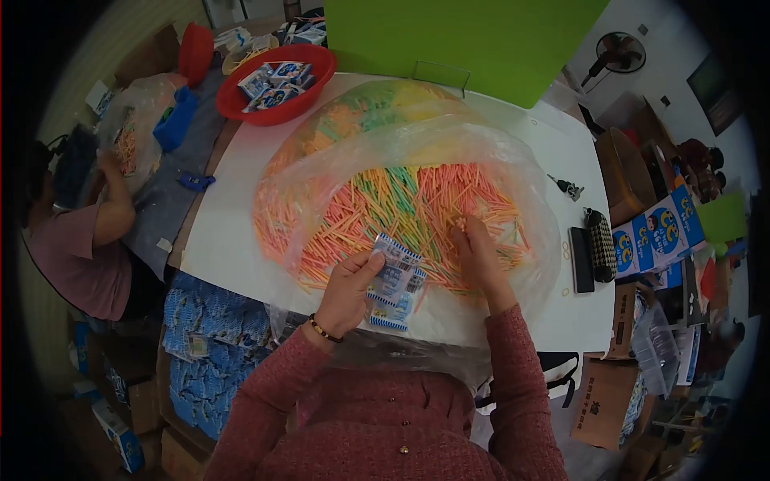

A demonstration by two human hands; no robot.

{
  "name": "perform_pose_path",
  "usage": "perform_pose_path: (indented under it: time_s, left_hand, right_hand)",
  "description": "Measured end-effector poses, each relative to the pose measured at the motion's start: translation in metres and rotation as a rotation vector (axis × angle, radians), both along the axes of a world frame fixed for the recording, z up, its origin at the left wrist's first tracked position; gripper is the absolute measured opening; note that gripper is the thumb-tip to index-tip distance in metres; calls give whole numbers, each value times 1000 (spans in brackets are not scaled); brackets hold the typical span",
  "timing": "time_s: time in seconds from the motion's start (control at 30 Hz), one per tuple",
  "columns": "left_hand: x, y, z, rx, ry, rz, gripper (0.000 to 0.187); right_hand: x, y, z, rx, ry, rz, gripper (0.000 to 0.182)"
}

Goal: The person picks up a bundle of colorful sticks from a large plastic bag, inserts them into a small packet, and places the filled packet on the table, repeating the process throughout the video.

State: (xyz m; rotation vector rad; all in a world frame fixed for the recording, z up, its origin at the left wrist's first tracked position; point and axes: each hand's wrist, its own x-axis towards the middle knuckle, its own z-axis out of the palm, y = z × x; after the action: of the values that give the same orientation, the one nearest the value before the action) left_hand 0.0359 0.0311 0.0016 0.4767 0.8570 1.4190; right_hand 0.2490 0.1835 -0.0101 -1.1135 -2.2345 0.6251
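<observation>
A large clear plastic bag point(513, 152) lies open on the white table, filled with thin sticks point(385, 192) in pink, yellow, orange and green. My left hand point(346, 295) is closed on the edge of a small blue-and-white plastic packet point(395, 271) in front of the bag's opening. Just below it, partly covered, is another similar packet point(391, 313). Over the right part of the pile, my right hand point(481, 255) has its fingers pinched together at the sticks; how many it grips is hidden.
A red basin point(321, 80) with filled packets stands at the back left. On the right lie keys point(568, 188), a phone point(581, 260) and a checkered pouch point(600, 244). A box of blue packets point(212, 353) stands below left. Another person point(88, 240) works at the far left.
</observation>
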Motion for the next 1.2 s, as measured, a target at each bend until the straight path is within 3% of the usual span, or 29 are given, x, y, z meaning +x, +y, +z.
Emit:
perform_pose_path:
  time_s: [0.13,0.2,0.3,0.33,0.4,0.53,0.6,0.63,0.7,0.83,0.9,0.93,1.0,1.03,1.1,1.13,1.2]
  left_hand:
    - [7,2,12,-27,-143,10,25]
    - [5,1,8,-140,-160,-99,25]
    - [6,-1,6,-112,-126,-136,25]
    - [6,-1,5,-114,-124,-137,25]
    - [6,-2,1,-54,-57,-95,24]
    - [1,-3,0,-56,-78,-5,22]
    - [2,-3,2,-36,-158,8,21]
    - [4,-3,1,-37,-161,6,21]
    - [7,-3,0,-23,-191,35,20]
    - [7,-3,-14,44,-124,59,20]
    - [7,-2,-12,85,-99,67,20]
    - [6,-2,-13,86,-98,67,20]
    - [5,-1,-17,108,-11,80,19]
    - [5,-1,-16,109,-13,81,19]
    - [5,-2,-11,106,107,87,19]
    - [6,-2,-9,101,104,89,19]
    - [6,-3,-6,144,306,48,19]
  right_hand:
    - [1,-9,9,-261,201,-131,18]
    - [0,-11,15,-658,889,-107,19]
    - [1,-10,2,-603,948,-84,19]
    - [2,-11,0,-604,950,-86,19]
    - [1,-19,0,-425,624,-8,20]
    - [6,-24,6,-381,334,47,19]
    - [6,-18,-7,-491,589,-70,18]
    - [6,-18,-4,-491,587,-73,18]
    - [1,-21,7,-690,1004,-172,17]
    - [-2,-23,7,-732,1000,-120,18]
    - [-5,-19,-4,-496,733,-75,17]
    - [-3,-19,-3,-496,733,-75,17]
    - [2,-19,6,-296,166,-40,19]
    - [-1,-24,17,-296,164,-39,19]
    - [-15,-38,38,-385,600,-24,20]
    - [-22,-44,47,-390,596,-25,20]
    - [-35,-54,64,-558,1044,239,21]
